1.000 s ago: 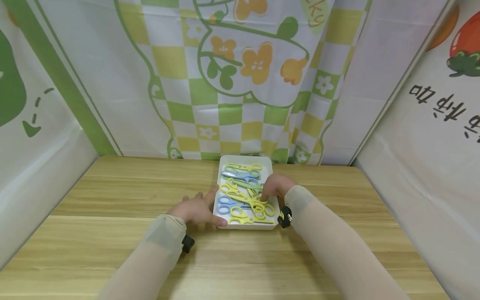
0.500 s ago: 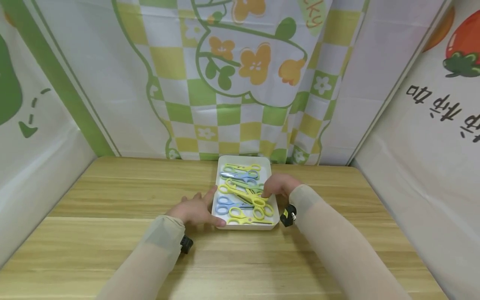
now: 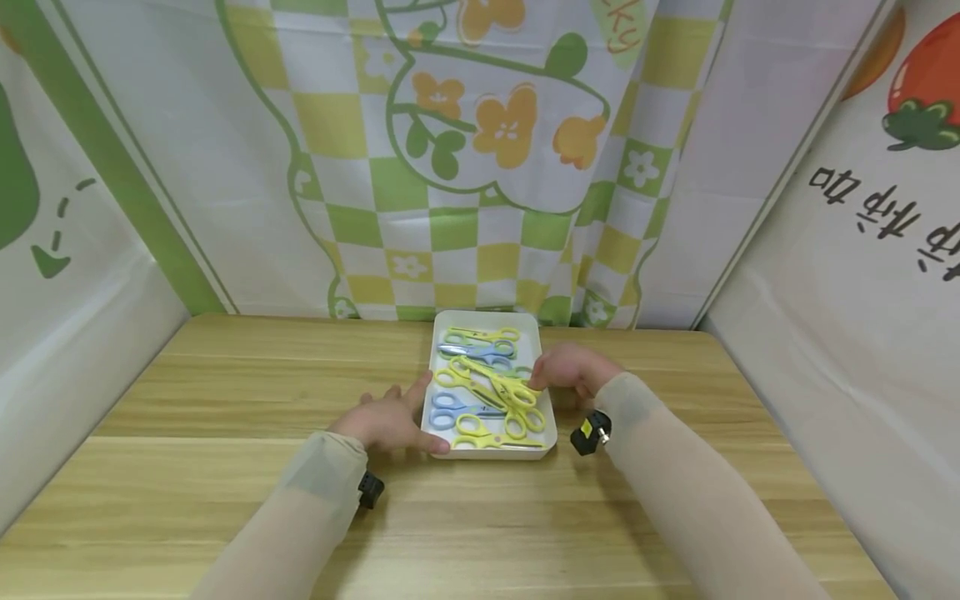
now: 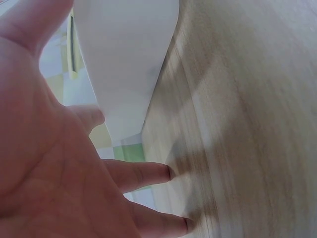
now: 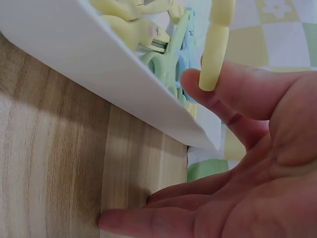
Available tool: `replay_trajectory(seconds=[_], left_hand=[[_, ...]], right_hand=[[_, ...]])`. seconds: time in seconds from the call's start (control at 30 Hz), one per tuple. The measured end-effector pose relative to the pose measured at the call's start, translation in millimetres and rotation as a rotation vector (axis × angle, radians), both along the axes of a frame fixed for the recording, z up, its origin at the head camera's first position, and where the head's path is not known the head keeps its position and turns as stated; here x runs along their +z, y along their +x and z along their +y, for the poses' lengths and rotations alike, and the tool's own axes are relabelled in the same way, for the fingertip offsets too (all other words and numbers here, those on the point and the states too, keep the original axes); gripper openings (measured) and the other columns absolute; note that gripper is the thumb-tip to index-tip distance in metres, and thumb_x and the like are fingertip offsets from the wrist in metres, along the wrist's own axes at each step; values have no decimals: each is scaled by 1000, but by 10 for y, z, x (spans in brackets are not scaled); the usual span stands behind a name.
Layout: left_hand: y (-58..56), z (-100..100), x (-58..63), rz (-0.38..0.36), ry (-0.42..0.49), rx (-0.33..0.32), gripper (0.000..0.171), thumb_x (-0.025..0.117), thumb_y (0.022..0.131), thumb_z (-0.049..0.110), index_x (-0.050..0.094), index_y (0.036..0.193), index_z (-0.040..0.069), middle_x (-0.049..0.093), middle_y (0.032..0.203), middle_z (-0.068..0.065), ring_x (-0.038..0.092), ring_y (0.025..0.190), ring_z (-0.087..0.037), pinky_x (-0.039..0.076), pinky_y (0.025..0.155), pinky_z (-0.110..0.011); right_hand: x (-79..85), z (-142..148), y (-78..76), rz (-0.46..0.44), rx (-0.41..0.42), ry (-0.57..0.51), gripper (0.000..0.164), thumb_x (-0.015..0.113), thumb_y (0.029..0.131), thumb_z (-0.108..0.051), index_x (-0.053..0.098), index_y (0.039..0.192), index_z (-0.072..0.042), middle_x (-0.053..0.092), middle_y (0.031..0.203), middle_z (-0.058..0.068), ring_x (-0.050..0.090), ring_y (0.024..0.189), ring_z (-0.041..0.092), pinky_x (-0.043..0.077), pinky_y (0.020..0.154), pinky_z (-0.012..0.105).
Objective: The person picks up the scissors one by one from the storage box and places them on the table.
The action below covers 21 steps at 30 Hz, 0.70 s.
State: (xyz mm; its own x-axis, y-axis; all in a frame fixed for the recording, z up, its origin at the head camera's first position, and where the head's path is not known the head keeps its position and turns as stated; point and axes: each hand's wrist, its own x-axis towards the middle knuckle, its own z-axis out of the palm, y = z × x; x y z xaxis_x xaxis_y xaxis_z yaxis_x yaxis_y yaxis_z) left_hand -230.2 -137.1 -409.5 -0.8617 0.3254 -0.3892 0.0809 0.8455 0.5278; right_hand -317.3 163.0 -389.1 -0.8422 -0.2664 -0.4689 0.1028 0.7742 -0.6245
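A white tray (image 3: 491,455) on the table holds several small scissors with yellow, blue and green handles. My left hand (image 3: 386,421) spreads its fingers along the tray's left side, thumb at the front left corner; the left wrist view shows its open palm beside the tray wall (image 4: 129,54). At the tray's right side, my right hand (image 3: 573,368) pinches the handle of yellow scissors (image 5: 216,54) between thumb and index finger. Its other fingers stretch down to the table outside the tray. Those scissors slant over other yellow scissors (image 3: 467,421) and blue scissors (image 3: 446,410).
The wooden table (image 3: 262,392) meets a checked green and yellow curtain (image 3: 465,225) close behind the tray. White printed walls (image 3: 832,275) stand at left and right. Each wrist carries a small black camera (image 3: 590,432).
My right hand has shifted slightly right and up, and the pinched yellow scissors have turned and lifted a little off the pile. The left hand stays at the tray's side.
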Motion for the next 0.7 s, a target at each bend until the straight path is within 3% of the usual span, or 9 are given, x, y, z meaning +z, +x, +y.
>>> replay_trajectory(seconds=[0.2, 0.5, 0.7], left_hand=[[-9, -7, -29, -4, -10, -3, 127, 77, 73, 65, -3, 161, 21, 7, 160, -31, 0, 147, -44, -7, 112, -65], [-4, -13, -43, 14, 24, -6, 126, 77, 74, 63, -2, 161, 19, 9, 159, -32, 1, 147, -46, -8, 110, -67], [0, -10, -32, 20, 22, -5, 126, 77, 74, 63, -2, 161, 19, 8, 158, -34, 1, 145, -50, -6, 109, -70]], right_hand=[[-28, 107, 13, 2, -52, -86, 14, 67, 94, -14, 68, 102, -3, 56, 125, 16, 47, 117, 38, 54, 74, 57], [-77, 256, 36, -13, -136, -196, 19, 65, 96, -14, 66, 109, -1, 55, 109, 14, 49, 96, 30, 57, 70, 51], [-98, 370, 72, -39, -199, -307, 25, 63, 96, -11, 62, 116, 3, 49, 103, 14, 46, 99, 31, 56, 77, 52]])
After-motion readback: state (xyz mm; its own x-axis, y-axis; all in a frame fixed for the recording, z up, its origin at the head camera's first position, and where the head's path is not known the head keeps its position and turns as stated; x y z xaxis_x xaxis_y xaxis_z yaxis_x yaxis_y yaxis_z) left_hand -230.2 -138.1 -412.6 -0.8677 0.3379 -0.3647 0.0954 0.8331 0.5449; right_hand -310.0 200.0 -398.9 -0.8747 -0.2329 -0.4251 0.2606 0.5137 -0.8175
